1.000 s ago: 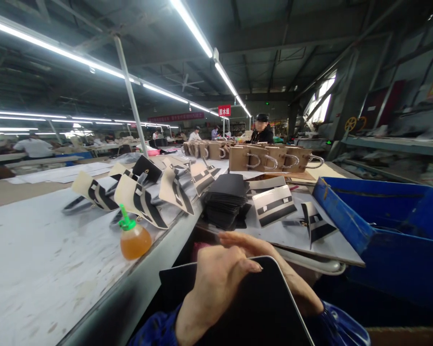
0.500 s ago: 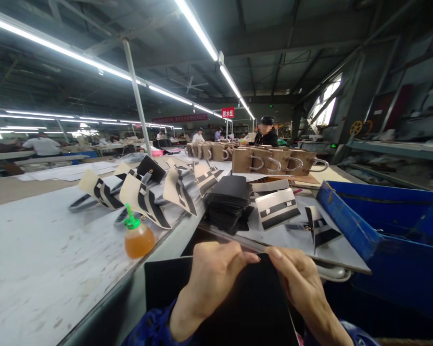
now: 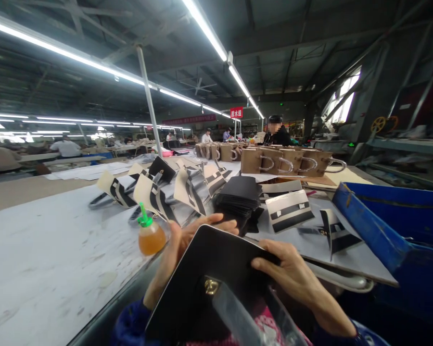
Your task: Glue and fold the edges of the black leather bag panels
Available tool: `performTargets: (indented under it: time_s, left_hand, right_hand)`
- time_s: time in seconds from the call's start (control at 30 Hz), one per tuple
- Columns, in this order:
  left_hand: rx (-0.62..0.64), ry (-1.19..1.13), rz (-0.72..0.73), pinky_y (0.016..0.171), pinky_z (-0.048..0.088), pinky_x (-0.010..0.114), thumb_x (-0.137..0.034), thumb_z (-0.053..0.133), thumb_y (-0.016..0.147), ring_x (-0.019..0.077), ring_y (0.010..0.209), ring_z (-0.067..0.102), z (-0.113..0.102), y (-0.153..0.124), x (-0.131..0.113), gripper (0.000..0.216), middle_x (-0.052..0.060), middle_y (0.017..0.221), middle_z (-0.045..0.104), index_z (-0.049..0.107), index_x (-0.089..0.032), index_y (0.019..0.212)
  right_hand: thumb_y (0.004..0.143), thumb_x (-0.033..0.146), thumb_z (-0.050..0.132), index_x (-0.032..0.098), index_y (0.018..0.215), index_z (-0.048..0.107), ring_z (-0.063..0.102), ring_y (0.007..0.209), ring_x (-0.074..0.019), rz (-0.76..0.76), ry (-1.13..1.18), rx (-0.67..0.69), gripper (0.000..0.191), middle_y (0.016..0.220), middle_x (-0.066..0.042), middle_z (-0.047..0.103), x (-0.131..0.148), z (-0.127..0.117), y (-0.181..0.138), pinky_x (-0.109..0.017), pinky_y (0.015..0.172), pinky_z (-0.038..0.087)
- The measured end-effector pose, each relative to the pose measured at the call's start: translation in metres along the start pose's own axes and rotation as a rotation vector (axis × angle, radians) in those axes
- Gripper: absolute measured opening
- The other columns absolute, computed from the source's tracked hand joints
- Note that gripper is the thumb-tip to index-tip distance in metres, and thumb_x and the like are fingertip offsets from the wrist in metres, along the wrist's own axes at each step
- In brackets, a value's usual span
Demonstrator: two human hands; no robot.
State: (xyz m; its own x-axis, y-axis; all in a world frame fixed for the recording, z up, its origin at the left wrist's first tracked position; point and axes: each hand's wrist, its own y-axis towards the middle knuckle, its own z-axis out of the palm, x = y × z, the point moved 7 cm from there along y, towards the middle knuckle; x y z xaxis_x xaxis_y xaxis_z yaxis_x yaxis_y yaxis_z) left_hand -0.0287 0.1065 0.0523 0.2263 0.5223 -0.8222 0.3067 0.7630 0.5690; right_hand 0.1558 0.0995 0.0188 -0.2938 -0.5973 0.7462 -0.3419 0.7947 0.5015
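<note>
I hold a black bag panel [image 3: 198, 283] with a gold metal clasp [image 3: 211, 286] and a clear-wrapped strap in front of me. My left hand [image 3: 176, 250] supports it from behind at its left edge, fingers curled over the top rim. My right hand [image 3: 292, 278] grips the panel's upper right edge, thumb on the front. A stack of black pieces [image 3: 240, 197] lies just beyond the panel on the table.
An orange glue bottle [image 3: 150, 236] with a green nozzle stands left of my hands on the white table [image 3: 57, 259]. Cream-and-black flaps [image 3: 155, 197] lie in a row. A blue crate [image 3: 393, 221] sits at right. Tan bags [image 3: 292, 161] and other workers are farther back.
The black panel has been turned and raised, so its clasp side faces me. My left hand moved behind it and my right hand shifted to its upper right edge.
</note>
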Motion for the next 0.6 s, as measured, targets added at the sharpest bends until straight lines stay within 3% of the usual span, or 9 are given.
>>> performTargets:
  time_s: [0.03, 0.1, 0.2, 0.27, 0.37, 0.47, 0.6]
  left_hand:
    - [0.019, -0.08, -0.056, 0.07, 0.061, 0.038, -0.078, 0.014, 0.092, 0.0266, 0.087, 0.076, -0.006, -0.011, 0.0, 0.087, 0.016, 0.095, 0.078, 0.069, -0.017, 0.119]
    - [0.064, -0.121, -0.141, 0.081, 0.061, 0.036, -0.079, 0.045, 0.086, 0.029, 0.1, 0.074, -0.011, -0.03, -0.001, 0.077, 0.015, 0.111, 0.076, 0.065, -0.018, 0.13]
    - [-0.015, 0.135, -0.168, 0.084, 0.058, 0.024, -0.046, 0.076, 0.083, 0.0204, 0.101, 0.072, -0.017, -0.043, -0.001, 0.053, 0.006, 0.115, 0.075, 0.063, -0.027, 0.131]
    - [-0.139, 0.316, -0.128, 0.087, 0.057, 0.021, -0.029, 0.073, 0.087, 0.016, 0.102, 0.071, -0.02, -0.043, -0.005, 0.042, 0.002, 0.117, 0.074, 0.064, -0.03, 0.128]
    - [-0.234, 0.464, -0.044, 0.077, 0.057, 0.018, -0.025, 0.067, 0.09, 0.0123, 0.087, 0.071, -0.016, -0.043, -0.014, 0.021, -0.001, 0.1, 0.076, 0.07, -0.027, 0.111]
    - [-0.231, 0.551, -0.01, 0.06, 0.053, 0.013, -0.028, 0.062, 0.095, 0.0093, 0.066, 0.067, -0.006, -0.046, -0.017, 0.009, -0.005, 0.078, 0.073, 0.069, -0.025, 0.098]
    - [-0.191, 0.749, 0.146, 0.063, 0.054, 0.012, -0.023, 0.057, 0.097, 0.0099, 0.07, 0.072, 0.01, -0.053, -0.027, 0.01, -0.006, 0.084, 0.077, 0.066, -0.026, 0.101]
  right_hand:
    - [0.09, 0.043, 0.066, 0.019, 0.067, 0.059, 0.051, 0.058, -0.0129, -0.015, -0.106, -0.045, 0.034, 0.063, 0.003, 0.058, 0.004, -0.008, -0.003, -0.023, 0.053, 0.04]
    - [0.089, 0.038, 0.066, 0.02, 0.066, 0.058, 0.052, 0.055, -0.0131, -0.063, -0.28, -0.101, 0.031, 0.061, 0.003, 0.059, 0.014, -0.019, -0.009, -0.024, 0.052, 0.04]
    - [0.091, 0.035, 0.065, 0.022, 0.069, 0.06, 0.055, 0.052, -0.0127, -0.133, -0.37, -0.104, 0.026, 0.061, 0.004, 0.061, 0.027, -0.02, -0.015, -0.023, 0.05, 0.042]
    - [0.092, 0.033, 0.065, 0.022, 0.072, 0.061, 0.058, 0.052, -0.0125, -0.175, -0.406, -0.076, 0.023, 0.063, 0.005, 0.063, 0.033, -0.015, -0.017, -0.023, 0.049, 0.043]
    - [0.094, 0.034, 0.064, 0.023, 0.081, 0.063, 0.061, 0.055, -0.0129, -0.248, -0.467, -0.083, 0.017, 0.068, 0.004, 0.065, 0.042, -0.01, -0.018, -0.023, 0.051, 0.045]
    - [0.097, 0.035, 0.06, 0.021, 0.091, 0.064, 0.064, 0.06, -0.0137, -0.351, -0.518, -0.138, 0.015, 0.072, 0.002, 0.066, 0.056, -0.004, -0.016, -0.024, 0.055, 0.047]
    - [0.104, 0.032, 0.047, 0.018, 0.091, 0.061, 0.063, 0.063, -0.0136, -0.437, -0.57, -0.165, 0.025, 0.072, -0.001, 0.064, 0.073, 0.015, -0.012, -0.024, 0.059, 0.046]
